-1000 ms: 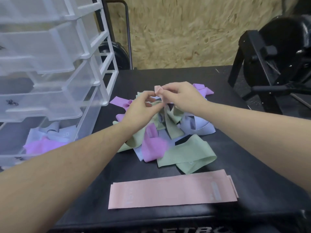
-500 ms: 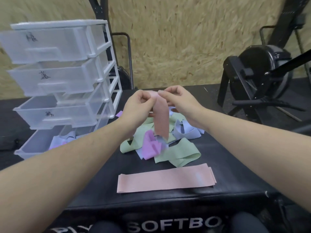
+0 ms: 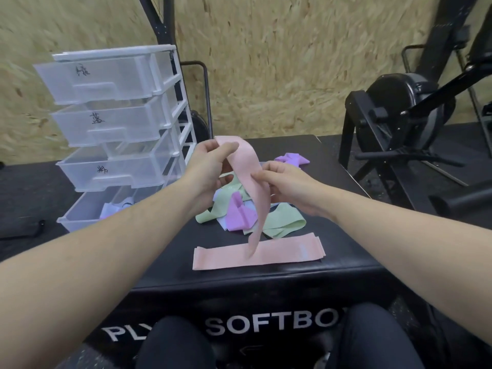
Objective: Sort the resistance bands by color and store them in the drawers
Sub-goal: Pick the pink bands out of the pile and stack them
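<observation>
Gym corner: OSB wall behind, black exercise machine [image 3: 399, 123] far right, dark rubber floor. Black soft plyo box [image 3: 346, 251] serves as the counter, white lettering on its near face. White-frame drawer unit [image 3: 114, 123] sits at left, four translucent drawers, top three hand-labelled and pulled partly out, bottom drawer [image 3: 87, 211] open with a pale blue and some purple band inside. Step in hand, as I read it: pulling a pink band out of the mix and straightening it. Left hand [image 3: 210, 163] pinches the top end of the pink band [image 3: 247, 177], fingers curled on it; right hand [image 3: 287, 185] grips it lower down, thumb and fingers closed on the fabric; tail hangs to the counter. Below it, one pink band [image 3: 279, 253] lies flat at the near edge. Unsorted pile [image 3: 266, 217] of green, purple and blue bands sits mid-counter, one purple band [image 3: 291, 159] apart at the far side. Next move likely: flatten this one onto the flat pink band, aligned. Labels unreadable to me, so can't tell which drawer is pink's.
</observation>
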